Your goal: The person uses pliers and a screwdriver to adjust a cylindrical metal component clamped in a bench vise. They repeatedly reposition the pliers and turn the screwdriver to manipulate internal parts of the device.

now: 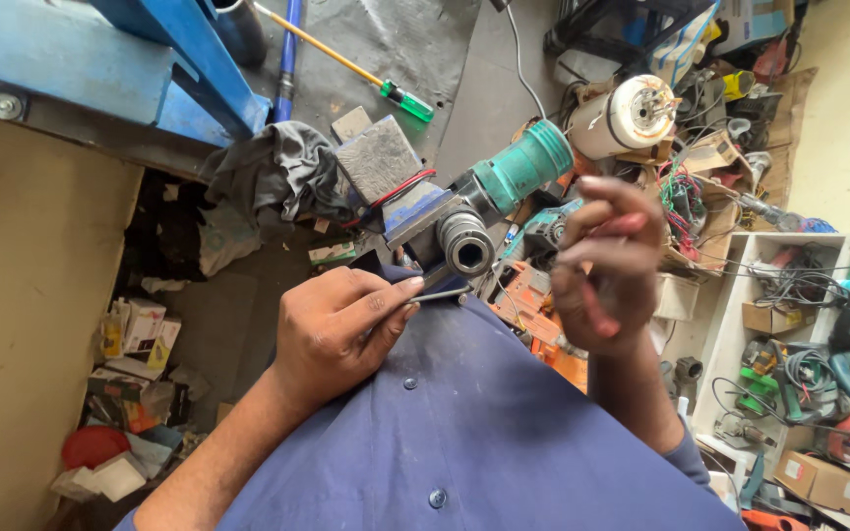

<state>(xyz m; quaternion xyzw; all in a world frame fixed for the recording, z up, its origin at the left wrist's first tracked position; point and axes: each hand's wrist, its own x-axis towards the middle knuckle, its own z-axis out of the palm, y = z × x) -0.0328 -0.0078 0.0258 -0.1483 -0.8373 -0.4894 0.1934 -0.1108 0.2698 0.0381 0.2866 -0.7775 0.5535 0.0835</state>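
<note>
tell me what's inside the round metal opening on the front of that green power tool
The opening of the green power tool shows a ribbed metal ring around a dark bore. Nothing visibly sits in it; its depth is in shadow.

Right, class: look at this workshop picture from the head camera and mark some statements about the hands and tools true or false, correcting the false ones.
1. The left hand pinches a thin metal rod. True.
2. The right hand grips the power tool with the green body. False: it is raised beside the tool, fingers curled, touching nothing that shows.
3. A screwdriver with a yellow shaft and green handle lies on the floor beyond the tool. True.
4. The person wears a red shirt. False: the buttoned shirt is blue.
5. A dark grey cloth lies left of the tool. True.
</note>
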